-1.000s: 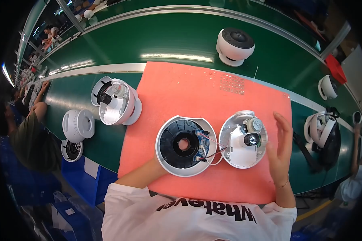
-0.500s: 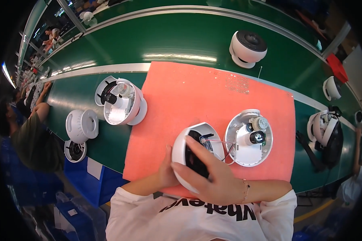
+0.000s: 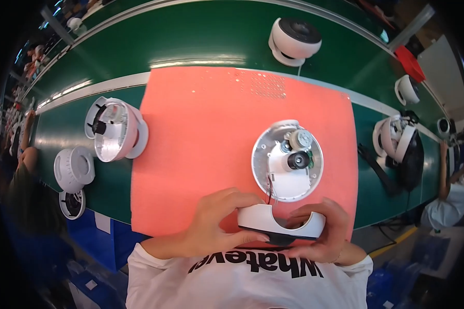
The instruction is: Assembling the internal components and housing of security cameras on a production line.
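Both my hands hold a white dome-camera housing [image 3: 278, 221] with a black ring on its underside, tilted on edge near my chest. My left hand [image 3: 214, 224] grips its left side and my right hand [image 3: 322, 234] its right side. Thin wires [image 3: 269, 193] run from the housing up to the round white base plate [image 3: 287, 160], which lies open on the salmon-pink mat [image 3: 206, 134] showing its motor and black lens part.
An open white housing [image 3: 113, 130] stands at the mat's left edge, with two round parts [image 3: 73, 170] further left. A complete dome camera [image 3: 295, 40] sits beyond the mat on the green bench [image 3: 201, 36]. More camera parts [image 3: 399, 147] lie right. Other people work at both sides.
I have lifted the housing off the mat and turned it on edge toward my chest, with both hands now gripping it. The base plate stayed in place.
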Demonstrator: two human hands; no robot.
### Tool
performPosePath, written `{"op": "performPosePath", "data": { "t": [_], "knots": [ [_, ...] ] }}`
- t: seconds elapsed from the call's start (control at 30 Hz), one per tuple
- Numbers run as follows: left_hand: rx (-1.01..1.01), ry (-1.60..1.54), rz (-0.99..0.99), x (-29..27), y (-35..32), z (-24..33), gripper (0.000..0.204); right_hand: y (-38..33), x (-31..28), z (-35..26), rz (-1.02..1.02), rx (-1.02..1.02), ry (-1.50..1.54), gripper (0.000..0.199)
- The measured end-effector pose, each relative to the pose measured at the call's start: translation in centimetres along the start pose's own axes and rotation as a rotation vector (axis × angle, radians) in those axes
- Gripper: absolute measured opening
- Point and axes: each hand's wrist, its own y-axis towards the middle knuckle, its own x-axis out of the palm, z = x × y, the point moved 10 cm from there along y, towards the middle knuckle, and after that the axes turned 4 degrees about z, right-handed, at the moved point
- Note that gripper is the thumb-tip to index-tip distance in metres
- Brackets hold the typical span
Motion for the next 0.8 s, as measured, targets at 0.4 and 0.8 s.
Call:
{"op": "performPosePath", "data": {
  "t": [0.4, 0.8],
  "knots": [
    [0.014, 0.279, -0.075, 0.9, -0.9, -0.6, 0.043, -0.6, -1.3, 0.8, 0.041, -0.086, -0.070, 0.051],
    [-0.272, -0.057, -0.114, 0.8, 0.6, -1.3, 0.039, 2.2, -2.2, 3.5, 0.076, 0.255, 0.213, 0.065]
  ]
}}
